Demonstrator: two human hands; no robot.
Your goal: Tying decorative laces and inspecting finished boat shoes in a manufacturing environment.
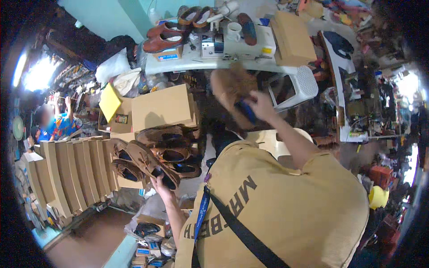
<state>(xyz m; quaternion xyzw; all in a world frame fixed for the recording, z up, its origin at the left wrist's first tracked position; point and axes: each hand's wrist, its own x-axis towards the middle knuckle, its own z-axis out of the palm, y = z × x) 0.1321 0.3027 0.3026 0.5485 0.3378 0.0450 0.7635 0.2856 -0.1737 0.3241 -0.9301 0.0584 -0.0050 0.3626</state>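
Note:
My right hand [263,107] is closed on the opening of a brown shoe [227,91], with a dark blue inside showing under my fingers. That shoe is held up in front of the bench and smeared by motion. On the left, my left hand [161,184] grips the heel end of another brown shoe [145,157], a laced one with its toe pointing up and away. Several similar brown shoes [173,154] lie close beside it, on and next to cardboard boxes. My left fingers are partly hidden by the heel.
A row of upright cardboard boxes [73,174] stands at left, with an open carton [158,107] beyond. The bench [196,66] holds reddish-brown shoes [163,43], a sewing machine [243,47] and a mug [234,31]. A white plastic stool [304,85] stands nearby. Another person [62,125] is far left.

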